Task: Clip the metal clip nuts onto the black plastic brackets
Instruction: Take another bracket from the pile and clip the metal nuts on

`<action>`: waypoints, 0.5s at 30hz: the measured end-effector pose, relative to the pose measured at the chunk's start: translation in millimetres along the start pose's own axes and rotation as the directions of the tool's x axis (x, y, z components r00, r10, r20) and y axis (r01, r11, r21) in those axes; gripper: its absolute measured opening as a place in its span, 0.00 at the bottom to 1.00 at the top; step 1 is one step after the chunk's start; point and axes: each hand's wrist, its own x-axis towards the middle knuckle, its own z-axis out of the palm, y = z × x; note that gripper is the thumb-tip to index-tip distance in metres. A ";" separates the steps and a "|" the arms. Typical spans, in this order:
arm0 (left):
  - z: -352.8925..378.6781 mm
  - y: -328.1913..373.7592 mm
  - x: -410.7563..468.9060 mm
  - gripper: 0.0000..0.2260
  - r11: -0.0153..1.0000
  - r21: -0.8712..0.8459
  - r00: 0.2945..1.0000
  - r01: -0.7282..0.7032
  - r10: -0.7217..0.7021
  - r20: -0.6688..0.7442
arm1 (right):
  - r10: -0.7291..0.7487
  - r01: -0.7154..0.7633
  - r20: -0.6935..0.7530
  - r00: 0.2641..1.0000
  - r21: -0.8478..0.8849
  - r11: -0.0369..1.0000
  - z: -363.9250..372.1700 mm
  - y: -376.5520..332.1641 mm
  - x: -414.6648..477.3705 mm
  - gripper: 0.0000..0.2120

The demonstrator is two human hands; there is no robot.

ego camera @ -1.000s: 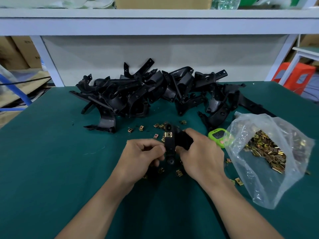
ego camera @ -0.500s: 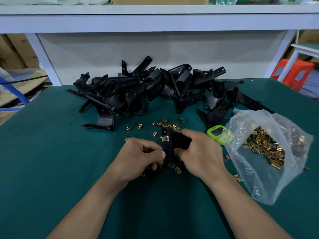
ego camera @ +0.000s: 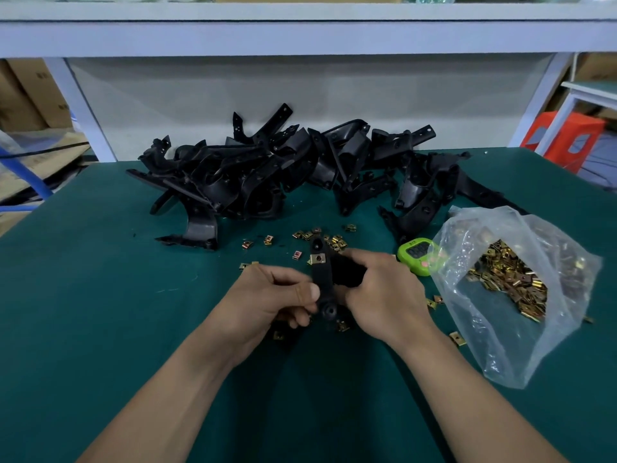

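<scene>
At a green table [ego camera: 100, 312], 2 bare hands meet over 1 black bracket [ego camera: 323, 285], held just above the cloth near the middle of the bench. The left hand [ego camera: 267, 299] is curled, its thumb pressed flat against the left edge of the bracket's narrow strip and its fingers tucked underneath; whether those fingers also hold anything else cannot be made out. The right hand [ego camera: 384, 295] wraps around the bracket's wider body from the right, fingers curled over the top. 1 brass-coloured clip [ego camera: 318, 259] sits on the far end of the strip, beyond both thumbs. Loose clips [ego camera: 335, 242] lie scattered on the cloth just behind the hands, with a few more under and beside the wrists. Farther back, a tangled pile [ego camera: 253, 182] of black brackets stretches across the table's rear edge. To the right, a clear bag [ego camera: 494, 355] lies open toward the hands, heaped inside with clips, and a small green timer [ego camera: 415, 255] rests against its near-left side. A pale shelf [ego camera: 300, 31] runs overhead, cardboard boxes [ego camera: 30, 95] stand off to the left, and an orange stool [ego camera: 564, 138] shows beyond the table's right corner.
</scene>
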 end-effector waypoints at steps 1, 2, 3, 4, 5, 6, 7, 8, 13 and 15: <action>0.0 -1.5 0.6 0.04 1.000 0.024 1.000 -0.010 0.010 -0.012 | 0.001 -0.001 -0.004 1.000 -0.021 1.000 -0.2 0.1 -0.1 0.21; 0.6 -2.8 1.1 0.04 0.999 0.040 1.000 -0.017 0.018 -0.023 | 0.004 -0.004 -0.004 1.000 -0.037 0.999 -0.6 0.1 -0.5 0.21; 2.0 -4.5 1.7 0.04 0.999 0.047 0.999 -0.020 0.022 -0.035 | 0.009 -0.009 -0.002 1.000 -0.052 0.999 -0.5 0.0 -0.8 0.21; 4.4 -5.1 1.2 0.04 0.998 0.052 0.998 -0.022 0.025 -0.054 | 0.013 -0.013 0.000 1.000 -0.070 0.997 -0.3 0.0 -1.3 0.21; 6.9 -6.5 1.2 0.03 0.998 0.053 0.997 -0.027 0.031 -0.075 | 0.014 -0.014 -0.002 1.000 -0.088 0.996 0.1 -0.2 -1.7 0.20; 9.1 -8.1 0.7 0.04 0.997 0.065 0.995 -0.034 0.040 -0.094 | 0.009 -0.009 -0.009 1.000 -0.105 0.994 0.7 -0.9 -2.5 0.18; 11.2 -9.9 0.1 0.09 0.996 0.083 0.993 -0.045 0.054 -0.107 | -0.002 0.000 -0.021 1.000 -0.121 0.993 1.3 -1.4 -3.8 0.17; 13.9 -10.6 -0.6 0.13 0.994 0.096 0.992 -0.058 0.068 -0.103 | -0.014 0.009 -0.036 0.999 -0.135 0.991 1.8 -2.0 -5.0 0.16; 25.5 -11.9 1.1 0.02 0.975 0.194 0.974 -0.111 0.145 -0.173 | -0.065 0.055 -0.060 0.996 -0.146 0.988 10.0 -8.0 -11.3 0.15; 24.5 -9.4 3.3 0.16 0.998 0.042 0.965 -0.035 0.045 -0.258 | -0.054 0.048 -0.071 0.996 -0.081 0.996 14.1 -10.6 -10.7 0.14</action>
